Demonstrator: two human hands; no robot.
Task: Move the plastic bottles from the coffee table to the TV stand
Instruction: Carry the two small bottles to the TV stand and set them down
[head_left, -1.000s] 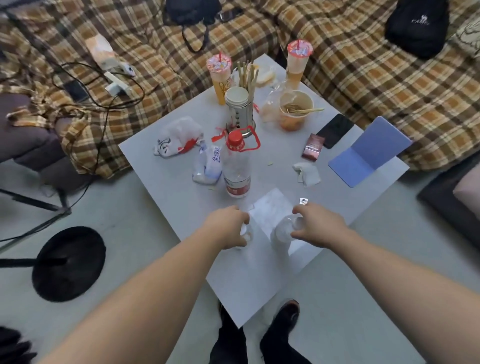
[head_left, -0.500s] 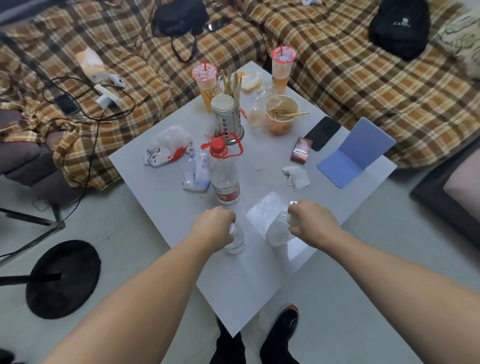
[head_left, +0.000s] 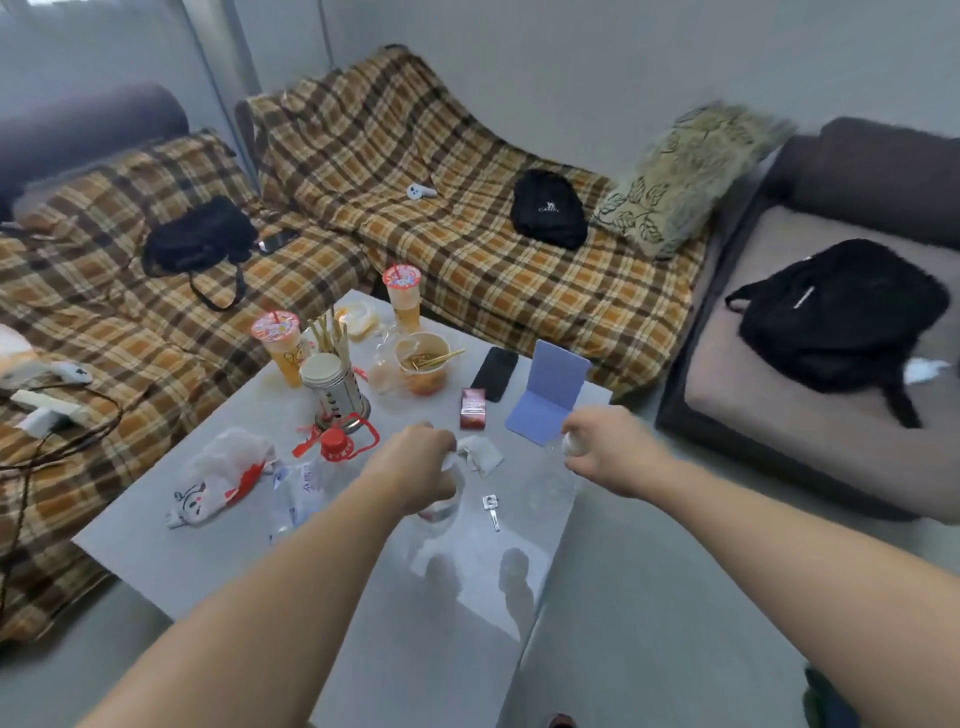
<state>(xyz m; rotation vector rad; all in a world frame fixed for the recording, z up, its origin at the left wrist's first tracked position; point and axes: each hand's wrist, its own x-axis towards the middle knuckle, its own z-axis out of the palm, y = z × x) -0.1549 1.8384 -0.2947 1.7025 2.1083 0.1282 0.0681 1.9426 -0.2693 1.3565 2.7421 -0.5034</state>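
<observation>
My left hand (head_left: 415, 467) grips the top of a clear plastic bottle (head_left: 439, 512), lifted a little above the grey coffee table (head_left: 218, 551). My right hand (head_left: 608, 449) is closed on the white-capped neck of a second clear plastic bottle (head_left: 548, 491), which hangs over the table's right edge. A taller clear bottle with a red cap and red handle (head_left: 335, 449) stands on the table left of my left hand. A crushed clear bottle with a blue label (head_left: 296, 493) lies beside it. No TV stand is in view.
On the table stand two orange drink cups (head_left: 283, 345), a metal holder (head_left: 335, 395), a noodle bowl (head_left: 423, 361), a black phone (head_left: 496, 374), a blue folder (head_left: 550, 397), a red box (head_left: 472, 410), a tissue (head_left: 480, 454), a key (head_left: 491, 509). Plaid sofas with black bags surround it.
Both hands have lifted their bottles off the table and moved up and apart. The view has tilted upward, showing more sofa and the wall.
</observation>
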